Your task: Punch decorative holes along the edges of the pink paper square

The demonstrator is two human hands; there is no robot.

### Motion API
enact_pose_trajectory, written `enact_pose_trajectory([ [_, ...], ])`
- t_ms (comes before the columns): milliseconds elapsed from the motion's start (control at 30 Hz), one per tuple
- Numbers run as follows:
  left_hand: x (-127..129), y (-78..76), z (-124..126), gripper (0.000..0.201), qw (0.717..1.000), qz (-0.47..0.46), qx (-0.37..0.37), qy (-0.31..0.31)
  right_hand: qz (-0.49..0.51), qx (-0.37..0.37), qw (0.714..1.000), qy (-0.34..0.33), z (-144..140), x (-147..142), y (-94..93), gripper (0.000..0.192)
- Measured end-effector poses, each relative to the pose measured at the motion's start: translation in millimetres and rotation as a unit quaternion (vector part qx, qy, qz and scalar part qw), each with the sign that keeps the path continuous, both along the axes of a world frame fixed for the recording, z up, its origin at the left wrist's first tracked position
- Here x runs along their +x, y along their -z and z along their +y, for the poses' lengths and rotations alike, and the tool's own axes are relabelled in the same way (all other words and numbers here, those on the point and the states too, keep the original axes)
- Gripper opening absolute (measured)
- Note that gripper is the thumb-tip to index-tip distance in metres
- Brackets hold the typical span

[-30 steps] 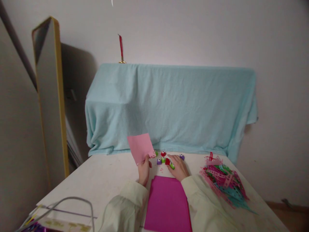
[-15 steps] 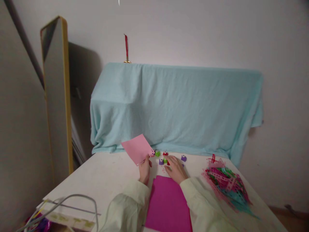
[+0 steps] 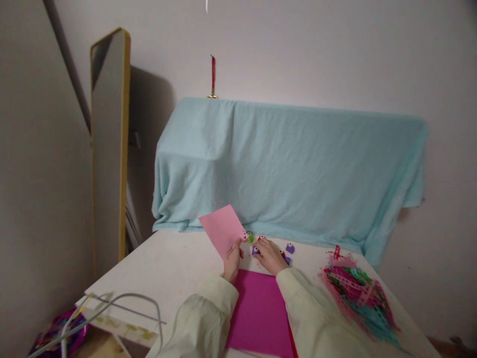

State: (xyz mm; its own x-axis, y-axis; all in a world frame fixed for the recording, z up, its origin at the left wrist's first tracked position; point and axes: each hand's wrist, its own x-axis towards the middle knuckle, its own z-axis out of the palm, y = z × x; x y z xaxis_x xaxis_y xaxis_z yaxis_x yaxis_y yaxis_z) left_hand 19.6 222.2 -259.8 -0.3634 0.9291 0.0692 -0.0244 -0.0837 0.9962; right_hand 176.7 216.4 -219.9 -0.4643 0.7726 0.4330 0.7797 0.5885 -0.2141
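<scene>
My left hand [image 3: 233, 262] pinches a pink paper sheet [image 3: 221, 227] by its lower right edge, and the sheet is tilted up off the table. Small holes run along that edge and at the right corner. At the thumb and fingertips of my right hand [image 3: 271, 256] is a small purple craft punch [image 3: 255, 250], partly covered by the fingers. Beyond my hands stand a green punch [image 3: 250, 238] and a red punch [image 3: 261, 237]. Another purple punch [image 3: 289, 247] lies to the right, with more punches partly hidden behind my right hand.
Magenta paper sheets [image 3: 259, 313] lie between my forearms. A heap of perforated paper strips [image 3: 361, 293] sits on the right of the white table [image 3: 167, 268]. A light blue cloth [image 3: 290, 169] hangs behind. A grey cable [image 3: 130, 296] loops at lower left; a tall mirror [image 3: 108, 149] stands beyond.
My right hand has shifted slightly left, its fingers closing on the purple punch. My left hand still holds the pink sheet. The whole view has swung a little left.
</scene>
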Motion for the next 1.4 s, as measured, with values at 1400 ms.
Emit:
enact_pose_trajectory([
  [1400, 19, -36.4, -36, 0.055, 0.978, 0.109, 0.004, 0.178, 0.647, -0.234, 0.725, -0.019, -29, 33, 9.6, 0.035],
])
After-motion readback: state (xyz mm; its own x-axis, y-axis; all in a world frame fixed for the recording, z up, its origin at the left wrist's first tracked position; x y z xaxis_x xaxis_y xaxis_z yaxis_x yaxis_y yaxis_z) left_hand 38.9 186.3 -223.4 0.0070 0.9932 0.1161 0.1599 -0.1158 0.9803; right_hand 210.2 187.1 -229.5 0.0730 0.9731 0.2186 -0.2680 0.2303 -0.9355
